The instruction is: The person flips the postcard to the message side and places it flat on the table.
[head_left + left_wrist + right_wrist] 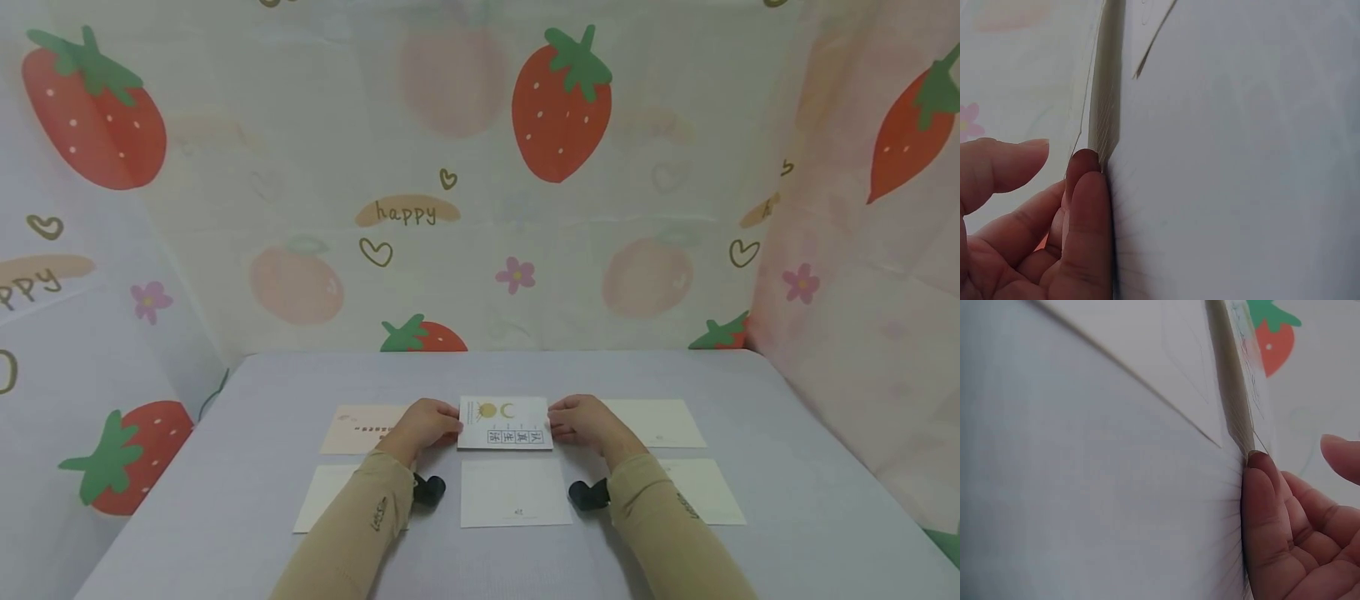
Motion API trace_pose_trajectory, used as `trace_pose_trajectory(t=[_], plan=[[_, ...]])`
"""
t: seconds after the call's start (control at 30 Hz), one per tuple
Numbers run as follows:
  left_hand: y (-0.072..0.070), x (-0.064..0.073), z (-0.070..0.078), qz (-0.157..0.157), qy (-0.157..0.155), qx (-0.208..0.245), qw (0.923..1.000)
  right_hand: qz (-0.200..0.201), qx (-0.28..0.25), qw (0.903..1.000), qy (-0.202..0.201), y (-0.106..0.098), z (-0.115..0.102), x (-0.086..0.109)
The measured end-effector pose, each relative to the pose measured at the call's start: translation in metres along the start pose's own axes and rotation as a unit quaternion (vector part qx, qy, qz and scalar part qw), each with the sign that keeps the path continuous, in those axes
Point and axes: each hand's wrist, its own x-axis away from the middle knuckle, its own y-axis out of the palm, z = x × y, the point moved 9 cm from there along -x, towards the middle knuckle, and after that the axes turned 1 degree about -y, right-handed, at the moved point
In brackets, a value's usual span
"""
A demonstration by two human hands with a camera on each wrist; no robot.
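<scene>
A white postcard point(505, 423) with a yellow sun and moon and boxed characters lies between my two hands, in the middle of the back row. My left hand point(429, 427) holds its left short edge with the fingertips. At the opposite edge, my right hand point(592, 425) grips it the same way. In the left wrist view the fingers point(1088, 231) press the edge low over the cloth, while the thumb stands off it. The right wrist view shows the fingers point(1266, 519) at the card's corner and that thumb raised too.
Pale cards lie around: a cream one point(345, 429) with red print at back left, another point(663, 423) at back right, and front ones at left point(318, 500), middle point(516, 493) and right point(708, 492). A white cloth point(180, 533) covers the table. Strawberry-patterned curtains point(480, 167) stand behind and beside it.
</scene>
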Motion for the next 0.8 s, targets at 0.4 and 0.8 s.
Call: trace_pose_trajectory(t=[0.4,0.8], plan=[[-0.0008,0.0011,-0.0003,0.002,-0.001,-0.003,1.0,0.009,0.01,0.9999,-0.003,-0.0011,0.0038,-0.0038],[-0.0022,0.0017,0.0005,0.001,-0.004,-0.008,1.0,0.014,0.035,0.9993,-0.002,-0.0016,0.0032,-0.0029]])
